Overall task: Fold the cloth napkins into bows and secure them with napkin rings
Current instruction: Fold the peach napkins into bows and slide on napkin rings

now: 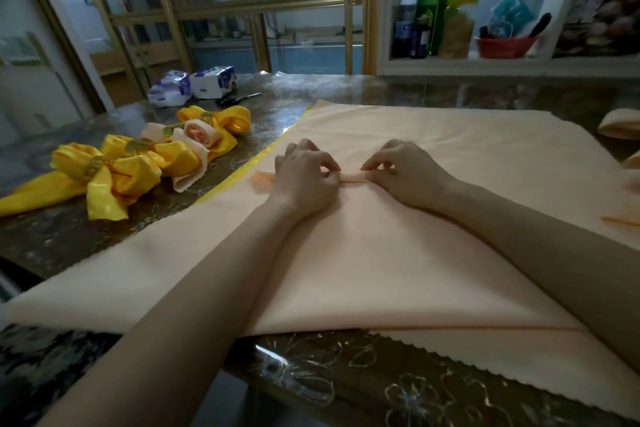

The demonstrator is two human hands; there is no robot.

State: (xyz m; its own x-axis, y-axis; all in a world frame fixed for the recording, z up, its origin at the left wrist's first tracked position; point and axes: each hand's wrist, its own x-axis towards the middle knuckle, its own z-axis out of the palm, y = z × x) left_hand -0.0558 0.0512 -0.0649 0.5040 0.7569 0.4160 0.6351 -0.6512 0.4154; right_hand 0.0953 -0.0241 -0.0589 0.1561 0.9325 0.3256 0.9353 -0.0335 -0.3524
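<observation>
On the left side of the table [52, 239] lie the finished bows [114, 173], yellow ones and a peach one, each squeezed in the middle by a gold ring [92, 166]; I think they are put there to keep the working space free. Behind them, near the far edge, are two tissue packs [194, 83] and a pair of scissors [239, 99]. In the middle, a peach napkin [381, 270] is spread flat before the person, folded so that it narrows to a tip on the far side. It lies on other cloth of similar colour, with a yellow edge [232, 177] showing at the left. The left hand [304, 177] has its fingers curled and pinches one end of a small roll [353, 177] made at this tip; the right hand [405, 173] pinches the other end in the same way. Both forearms lie over the cloth, which probably stops it from sliding while the roll is formed. My judgement is that this napkin is only at the beginning, and it has no ring yet. Further right, at the table's edge, is another folded peach cloth [620, 123], and on the shelf behind stand two green bottles [440, 3] and a red bowl [502, 45].
</observation>
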